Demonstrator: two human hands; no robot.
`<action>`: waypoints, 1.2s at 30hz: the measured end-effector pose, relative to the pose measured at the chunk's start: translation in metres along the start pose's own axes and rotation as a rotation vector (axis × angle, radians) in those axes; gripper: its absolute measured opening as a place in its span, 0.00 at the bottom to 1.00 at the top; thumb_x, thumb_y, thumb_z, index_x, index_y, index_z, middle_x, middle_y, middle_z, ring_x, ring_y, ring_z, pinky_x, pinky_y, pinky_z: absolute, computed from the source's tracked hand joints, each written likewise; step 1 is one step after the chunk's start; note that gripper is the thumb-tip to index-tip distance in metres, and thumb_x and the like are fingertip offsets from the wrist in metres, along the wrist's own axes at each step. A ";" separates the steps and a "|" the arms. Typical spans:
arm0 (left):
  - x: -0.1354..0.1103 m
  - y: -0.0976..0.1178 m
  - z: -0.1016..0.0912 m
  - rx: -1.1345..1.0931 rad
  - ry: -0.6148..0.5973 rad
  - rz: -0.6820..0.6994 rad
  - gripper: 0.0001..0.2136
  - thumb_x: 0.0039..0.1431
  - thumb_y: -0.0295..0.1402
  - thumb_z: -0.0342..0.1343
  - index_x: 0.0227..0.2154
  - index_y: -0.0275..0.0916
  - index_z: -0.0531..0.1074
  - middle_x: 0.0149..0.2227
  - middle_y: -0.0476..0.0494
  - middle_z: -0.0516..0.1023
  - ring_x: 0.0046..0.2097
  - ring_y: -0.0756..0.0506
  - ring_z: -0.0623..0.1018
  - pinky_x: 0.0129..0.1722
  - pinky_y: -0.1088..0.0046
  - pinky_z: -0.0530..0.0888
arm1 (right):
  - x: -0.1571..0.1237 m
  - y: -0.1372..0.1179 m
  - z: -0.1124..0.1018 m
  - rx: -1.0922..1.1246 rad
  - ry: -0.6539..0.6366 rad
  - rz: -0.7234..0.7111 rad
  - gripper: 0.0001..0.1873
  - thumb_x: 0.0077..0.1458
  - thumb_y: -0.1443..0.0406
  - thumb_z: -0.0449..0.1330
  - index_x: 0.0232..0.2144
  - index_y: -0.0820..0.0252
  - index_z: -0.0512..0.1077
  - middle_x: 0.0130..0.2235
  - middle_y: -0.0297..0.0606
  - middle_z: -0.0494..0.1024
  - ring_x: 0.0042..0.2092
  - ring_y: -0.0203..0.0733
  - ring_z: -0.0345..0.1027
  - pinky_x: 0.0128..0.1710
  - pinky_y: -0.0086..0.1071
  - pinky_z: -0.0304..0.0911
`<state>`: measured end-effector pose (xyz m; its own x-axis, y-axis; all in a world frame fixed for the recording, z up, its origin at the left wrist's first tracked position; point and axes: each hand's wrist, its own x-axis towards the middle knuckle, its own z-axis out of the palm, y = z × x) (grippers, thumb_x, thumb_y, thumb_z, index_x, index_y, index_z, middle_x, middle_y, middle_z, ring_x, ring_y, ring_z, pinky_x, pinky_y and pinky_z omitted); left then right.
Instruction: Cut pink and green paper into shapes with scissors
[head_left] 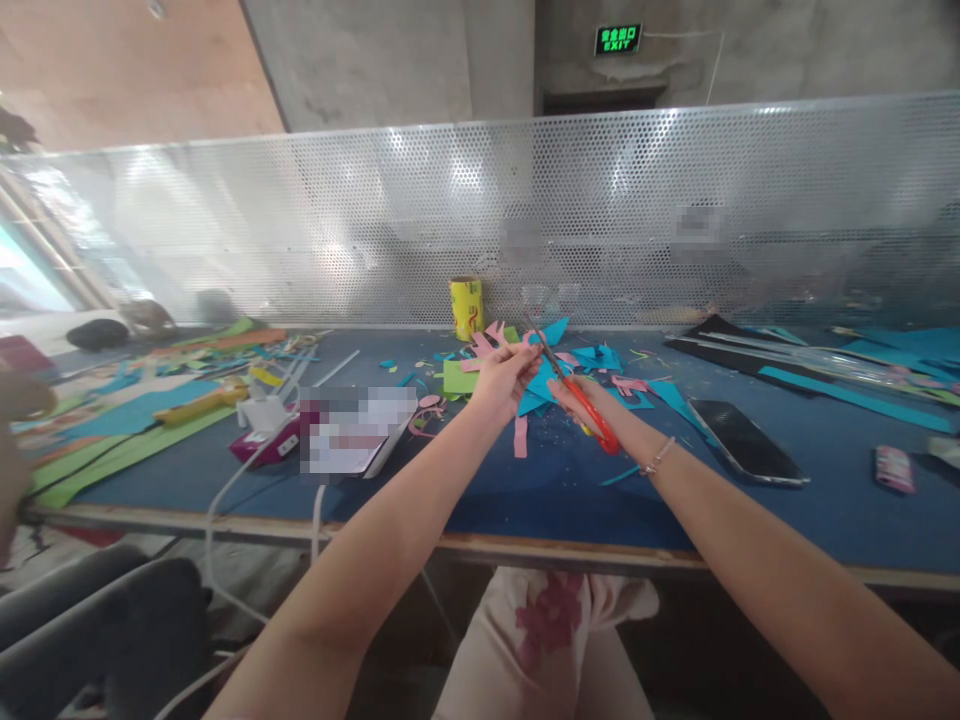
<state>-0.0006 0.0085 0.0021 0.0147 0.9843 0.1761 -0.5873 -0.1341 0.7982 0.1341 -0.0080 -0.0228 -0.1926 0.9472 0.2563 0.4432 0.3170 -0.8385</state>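
My right hand [576, 400] grips a pair of scissors [596, 418] with orange-red handles, the blades pointing up and away to the left. Close beside the blades, my left hand [508, 375] is closed in a pinch on what looks like a small piece of paper [534, 338]; its outline is hard to make out against the scraps behind. Under and around both hands lie blue paper scraps [553, 332] and pink paper strips [520, 437]. A green paper piece [459, 378] lies just left of my left hand.
A yellow roll [467, 308] stands before the perforated metal screen [390, 220]. Right of my arm lies a black phone [746, 442]. On the left are a purple power strip [277, 440] with white cables, a yellow glue gun [199, 400] and coloured sheets. Part of another person shows at the far left.
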 end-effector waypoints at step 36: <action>0.000 0.003 -0.003 0.009 -0.080 0.131 0.04 0.41 0.25 0.59 0.19 0.35 0.68 0.21 0.51 0.71 0.24 0.56 0.70 0.27 0.80 0.67 | -0.007 -0.010 -0.004 0.040 -0.150 0.006 0.25 0.47 0.43 0.46 0.18 0.58 0.54 0.18 0.29 0.56 0.17 0.29 0.48 0.18 0.29 0.48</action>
<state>-0.0044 0.0085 0.0025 0.0034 0.9460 0.3241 -0.5815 -0.2618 0.7703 0.1343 -0.0178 -0.0141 -0.3202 0.9303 0.1788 0.4099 0.3062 -0.8592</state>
